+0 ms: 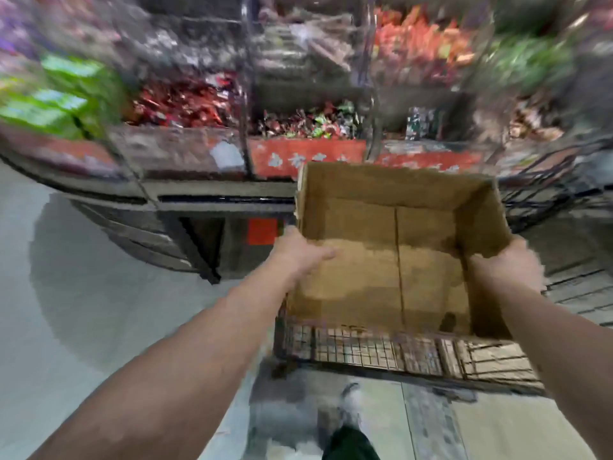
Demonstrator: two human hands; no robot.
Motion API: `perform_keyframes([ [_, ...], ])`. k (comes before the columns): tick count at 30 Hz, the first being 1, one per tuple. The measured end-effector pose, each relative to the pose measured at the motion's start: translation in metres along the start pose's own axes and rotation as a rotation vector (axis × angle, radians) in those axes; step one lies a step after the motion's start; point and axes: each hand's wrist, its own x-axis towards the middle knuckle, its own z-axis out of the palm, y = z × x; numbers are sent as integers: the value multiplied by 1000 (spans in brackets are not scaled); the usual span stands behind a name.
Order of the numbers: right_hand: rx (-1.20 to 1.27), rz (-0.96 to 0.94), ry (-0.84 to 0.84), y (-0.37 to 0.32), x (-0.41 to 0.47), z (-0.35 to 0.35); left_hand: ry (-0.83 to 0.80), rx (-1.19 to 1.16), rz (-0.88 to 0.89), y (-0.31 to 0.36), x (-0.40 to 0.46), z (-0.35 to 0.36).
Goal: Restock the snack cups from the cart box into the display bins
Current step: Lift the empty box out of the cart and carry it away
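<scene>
Shoe [351, 405] at 6 o'clock, right under the wire cart [365, 351], w/ the cardboard box [381, 260] tilted above it, inside bare, no snack cups visible. Held both sides: left hand [300, 252] curled over the 9 o'clock wall, right hand [504, 263] gripping the 3 o'clock wall, exact finger wrap too blurred to tell. Could slip or buckle at the torn 10 o'clock corner, or clip the display bins [298, 124] at 12 o'clock if swung fwd; cart close enough to trip on.
</scene>
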Motion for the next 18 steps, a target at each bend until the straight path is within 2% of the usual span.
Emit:
perform_keyframes([
  [4,8,-143,88,-82,-90,-60,129,-77,100,-26,-67,-118],
  [8,75,-321,75,-181,-183,-62,378,-95,156,-84,-122,-235],
  [13,139,-603,-83,-303,-307,-21,636,-125,23,-190,-162,-362],
  [18,112,-858,-278,-408,-424,44,789,-235,-174,-300,-184,-460],
])
